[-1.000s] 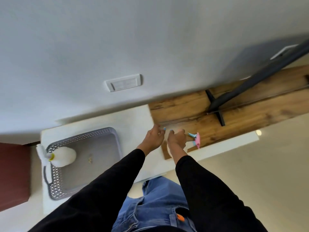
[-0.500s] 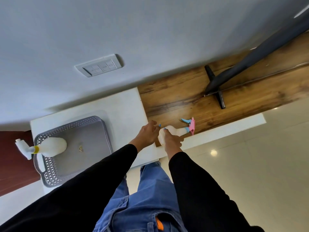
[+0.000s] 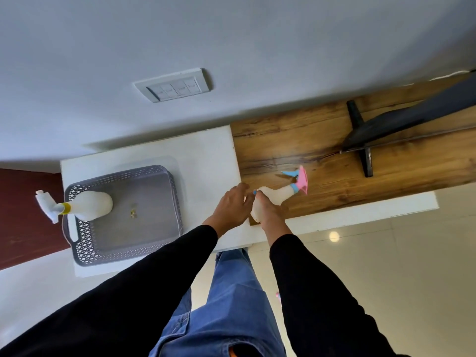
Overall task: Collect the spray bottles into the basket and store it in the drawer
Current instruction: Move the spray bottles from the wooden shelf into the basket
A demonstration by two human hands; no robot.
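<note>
Over the wooden counter (image 3: pixel 334 155), right hand (image 3: pixel 270 215) grips a white pink-nozzled spray bottle (image 3: pixel 275 195); left hand (image 3: pixel 231 206) open.

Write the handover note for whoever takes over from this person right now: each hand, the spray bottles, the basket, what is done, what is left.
Right hand: shut on the pink-nozzle spray bottle over the wooden top.
Left hand: open, beside that bottle.
Yellow-collar spray bottle: in the grey basket, nozzle sticking out over the rim.
Basket sits on the white cabinet top.
Done: one bottle in.
Left: place the held bottle in the basket, store it in the drawer; no drawer visible.
</note>
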